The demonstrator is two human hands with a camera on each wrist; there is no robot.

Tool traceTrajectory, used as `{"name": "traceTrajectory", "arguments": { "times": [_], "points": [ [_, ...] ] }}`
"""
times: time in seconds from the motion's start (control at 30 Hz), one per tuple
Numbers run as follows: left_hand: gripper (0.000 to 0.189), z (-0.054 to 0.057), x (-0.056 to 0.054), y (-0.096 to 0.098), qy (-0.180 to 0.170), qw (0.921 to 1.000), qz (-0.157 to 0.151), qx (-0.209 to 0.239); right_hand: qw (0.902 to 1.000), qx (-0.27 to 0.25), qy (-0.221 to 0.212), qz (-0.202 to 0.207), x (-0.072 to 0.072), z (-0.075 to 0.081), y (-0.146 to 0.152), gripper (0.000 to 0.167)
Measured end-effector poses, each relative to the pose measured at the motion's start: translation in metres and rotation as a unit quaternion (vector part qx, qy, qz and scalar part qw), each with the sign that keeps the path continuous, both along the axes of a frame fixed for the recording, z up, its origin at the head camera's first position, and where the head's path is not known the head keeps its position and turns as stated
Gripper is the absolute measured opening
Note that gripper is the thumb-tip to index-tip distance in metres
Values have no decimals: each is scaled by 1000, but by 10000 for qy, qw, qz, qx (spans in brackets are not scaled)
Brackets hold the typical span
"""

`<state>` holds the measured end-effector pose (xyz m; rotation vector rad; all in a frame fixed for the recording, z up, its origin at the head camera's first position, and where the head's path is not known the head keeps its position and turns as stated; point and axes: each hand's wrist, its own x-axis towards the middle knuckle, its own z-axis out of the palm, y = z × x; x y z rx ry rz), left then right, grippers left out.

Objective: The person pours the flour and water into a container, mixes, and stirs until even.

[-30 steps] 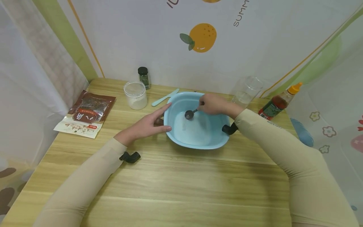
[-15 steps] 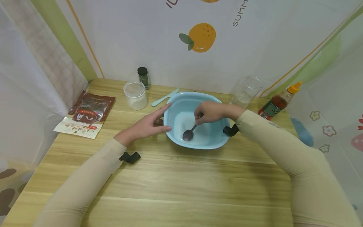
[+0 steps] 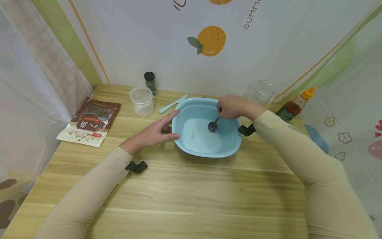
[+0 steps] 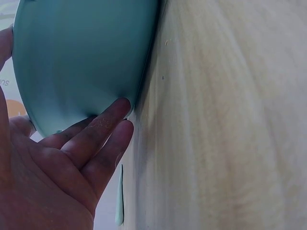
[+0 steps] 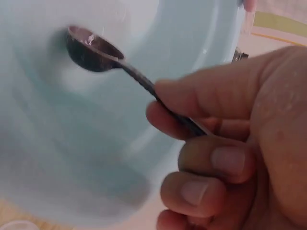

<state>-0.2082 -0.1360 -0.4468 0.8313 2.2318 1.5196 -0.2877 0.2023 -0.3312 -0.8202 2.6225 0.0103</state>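
Note:
A light blue plastic basin (image 3: pixel 191 146) stands on the wooden table, with a pale, shiny bottom. My left hand (image 3: pixel 153 134) steadies its left side; thumb and index finger reach the rim. In the left wrist view, the other fingers (image 4: pixel 103 127) lie fairly straight against the outer wall. My right hand (image 3: pixel 234 107) reaches in over the basin's back right and pinches the thin handle of a dark measuring spoon (image 3: pixel 212 126). In the right wrist view, the deep round spoon bowl (image 5: pixel 93 50) faces up with something glossy inside, close over the basin's bottom.
Behind the basin lie a pale green spreader (image 3: pixel 173 103), a clear jar of white powder (image 3: pixel 142 103) and a black-capped spice jar (image 3: pixel 150 83). A brown packet (image 3: pixel 92 121) rests at left. A glass (image 3: pixel 264 91) and a yellow-capped sauce bottle (image 3: pixel 293 106) stand at right.
The spoon has gone from the basin's back left toward its front, then back and to the right, with the right hand moving along. The left hand has stayed at the basin's side.

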Motion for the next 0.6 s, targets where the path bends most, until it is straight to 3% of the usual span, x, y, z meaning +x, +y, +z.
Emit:
{"name": "traceTrajectory", "arguments": {
  "times": [0.13, 0.3, 0.47, 0.6],
  "points": [
    [99, -1, 0, 0, 25, 10000, 16, -28, 9995, -151, 265, -17, 1, -3, -9, 29],
    [99, -1, 0, 0, 35, 10000, 23, -29, 9984, -374, 430, 8, 4, -11, -22, 21],
    [99, -1, 1, 0, -17, 10000, -7, 45, 9970, -741, 228, 60, 13, -19, -32, 19],
    [99, -1, 1, 0, -39, 10000, -5, 60, 9929, -1062, 1, 542, 23, -21, -34, 16]
  ]
}}
